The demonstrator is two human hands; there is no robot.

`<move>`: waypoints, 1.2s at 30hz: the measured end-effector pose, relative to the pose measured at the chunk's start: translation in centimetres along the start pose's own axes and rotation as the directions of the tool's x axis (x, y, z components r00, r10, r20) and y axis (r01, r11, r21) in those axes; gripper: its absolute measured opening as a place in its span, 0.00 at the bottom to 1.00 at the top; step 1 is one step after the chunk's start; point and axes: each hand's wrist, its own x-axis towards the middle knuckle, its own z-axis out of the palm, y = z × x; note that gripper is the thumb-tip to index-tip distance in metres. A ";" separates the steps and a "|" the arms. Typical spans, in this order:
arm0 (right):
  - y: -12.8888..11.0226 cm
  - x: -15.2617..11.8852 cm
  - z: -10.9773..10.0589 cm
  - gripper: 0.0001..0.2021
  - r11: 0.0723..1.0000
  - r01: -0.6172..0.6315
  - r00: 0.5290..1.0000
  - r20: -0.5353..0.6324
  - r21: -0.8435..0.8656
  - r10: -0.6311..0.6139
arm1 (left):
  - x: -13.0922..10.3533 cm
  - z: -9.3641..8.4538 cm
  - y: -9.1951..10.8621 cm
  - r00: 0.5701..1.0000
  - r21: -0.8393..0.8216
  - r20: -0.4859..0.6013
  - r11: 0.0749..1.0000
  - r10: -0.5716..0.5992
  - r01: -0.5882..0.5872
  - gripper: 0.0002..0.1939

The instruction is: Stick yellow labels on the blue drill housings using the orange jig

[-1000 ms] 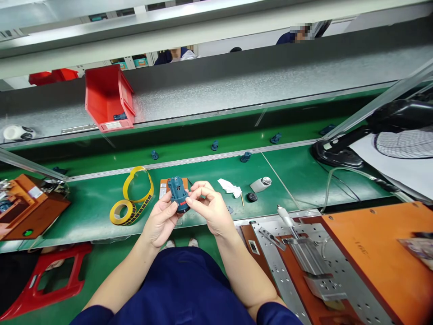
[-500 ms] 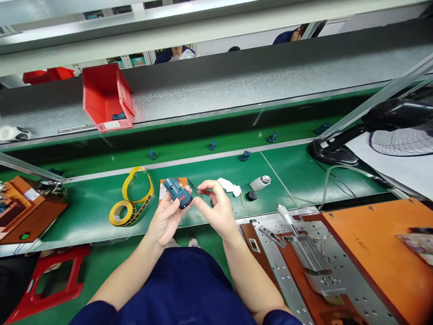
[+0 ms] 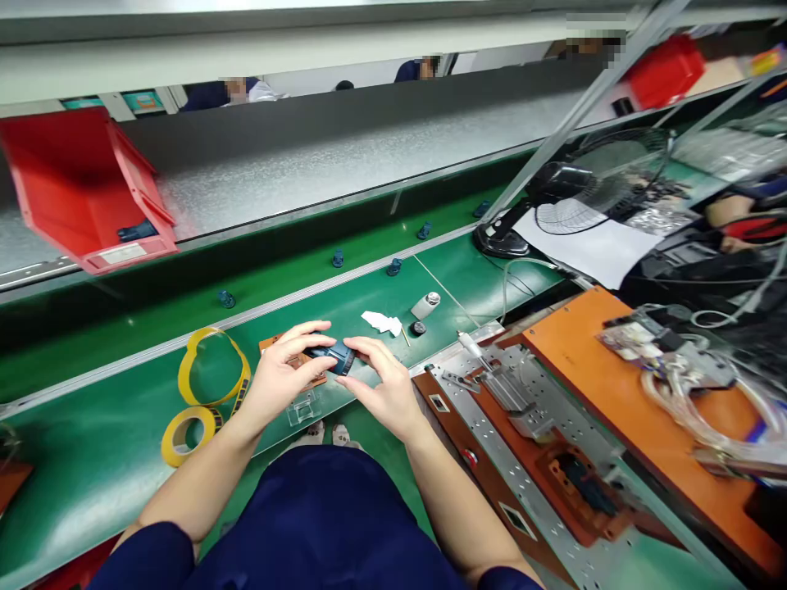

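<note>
My left hand (image 3: pixel 279 377) and my right hand (image 3: pixel 390 389) both grip a dark blue battery pack (image 3: pixel 336 355) above the bench's front edge. The left fingers wrap over its far side, while the right thumb and fingers pinch its dark end. Partly hidden behind the left hand lies an orange block (image 3: pixel 269 342). A clear plastic piece (image 3: pixel 304 408) sits below the hands at the bench edge. Left of them is a roll of yellow tape (image 3: pixel 174 438) with a loose loop. Beyond the right hand are a crumpled white tissue (image 3: pixel 381 323), a small white bottle (image 3: pixel 424 306) and a black cap (image 3: pixel 419 328).
Several small blue parts, one of them a part (image 3: pixel 338 259), stand along the green strip behind the bench. A red bin (image 3: pixel 61 176) hangs at the upper left. A black fan (image 3: pixel 504 238) and a metal fixture (image 3: pixel 510 389) with an orange housing (image 3: pixel 578 348) occupy the right.
My view has swung to the right. The battery pack has turned, and my right hand has closed on its end. My left hand has shifted from beneath the pack to over it.
</note>
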 end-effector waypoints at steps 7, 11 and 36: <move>-1.2 -1.0 1.4 0.22 0.997 -0.069 0.993 -0.094 -0.040 0.065 | 1.3 -0.2 -0.7 0.992 -0.152 0.122 0.988 -0.006 0.024 0.03; -1.4 -1.6 2.2 0.23 0.989 -0.059 0.987 -0.154 -0.136 0.038 | 1.3 0.1 -1.3 0.990 -0.191 0.139 0.980 -0.034 0.060 0.04; 0.5 -9.2 3.5 0.18 0.860 -0.383 0.787 -0.607 -0.337 0.113 | -0.9 11.6 -4.5 0.727 -0.611 0.574 0.394 -0.377 0.687 0.18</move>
